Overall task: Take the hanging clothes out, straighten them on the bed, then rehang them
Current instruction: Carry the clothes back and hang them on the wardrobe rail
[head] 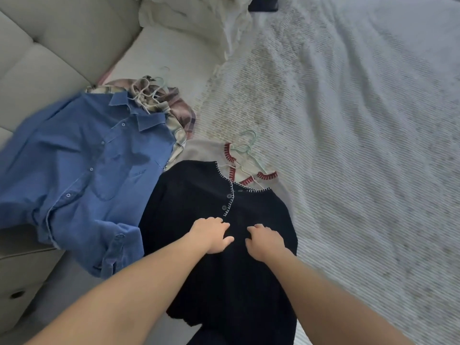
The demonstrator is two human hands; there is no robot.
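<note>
Left hand and right hand: both lie on the chest panel of the black knit cardigan with white blanket-stitch edging, approx. mid-front, just below the button placket. Left hand: palm down, fingers only slightly bent, pressing the fabric, nothing grasped. Right hand: fingers bent at the knuckles, tips digging into the knit; whether they pinch a fold or only press cannot be told. Hands are near each other, one either side of the front opening. Judgement: a position suited to smoothing the front outward, i.e. the straightening step.

Cardigan lies face up on the white ribbed bedspread, neckline away from the person, hem toward them. Under it, w/ neckline showing above, is a cream knit top with red stitched trim. Pale green wire hangers protrude from the two necklines, so both garments appear to be on hangers; probably kept in for quick rehanging.

Left of the cardigan: blue denim button-front shirt, spread open-collared, partly overhanging the bed edge. Beneath its collar end, a plaid pink-and-cream garment w/ another pale hanger at its top.

Far side: crumpled white bedding, a dark flat object (ID unclear), and a beige padded headboard at left.

Rehanging not yet done.
</note>
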